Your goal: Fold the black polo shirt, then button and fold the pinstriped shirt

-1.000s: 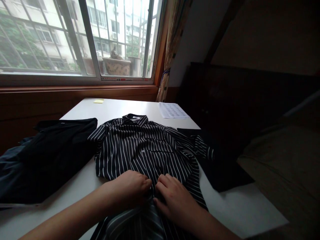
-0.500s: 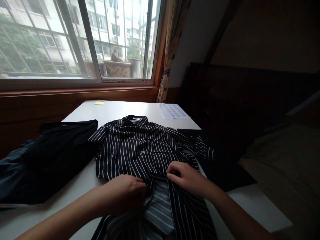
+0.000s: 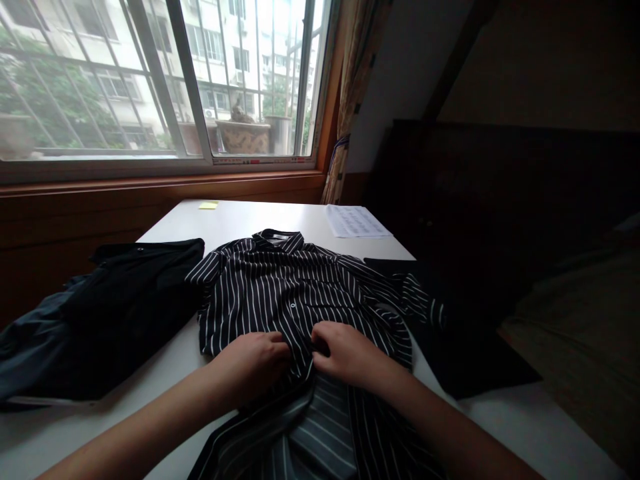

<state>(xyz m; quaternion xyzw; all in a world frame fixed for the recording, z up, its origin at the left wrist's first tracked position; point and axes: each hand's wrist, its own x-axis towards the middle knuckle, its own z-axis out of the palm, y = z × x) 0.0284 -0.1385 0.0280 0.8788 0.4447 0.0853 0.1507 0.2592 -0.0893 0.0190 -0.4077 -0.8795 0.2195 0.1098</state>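
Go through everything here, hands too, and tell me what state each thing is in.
Striped shirt: face up, spread out, lower front open.
Left hand: closed on the shirt front.
Right hand: pinching the shirt front.
Dark clothes at left: in a pile.
Black cloth at right: flat, partly under a sleeve.
Printed paper: lying flat.
Yellow note: lying flat.
Curtain: gathered, tied.

Widest way through lies on window side: white tabletop point(image 3: 245, 217) between yellow sticky note point(image 3: 208, 206) and printed sheet point(image 3: 357, 221). Nearer me, lane between dark clothes point(image 3: 140, 307) and striped shirt point(image 3: 260, 293), crossed by left forearm point(image 3: 150, 417), blocked farther up by sleeve. Other side tighter: black cloth point(image 3: 470, 353) under cuff. Left hand point(image 3: 253, 363), right hand point(image 3: 345, 353) leave narrow gap mid-shirt.
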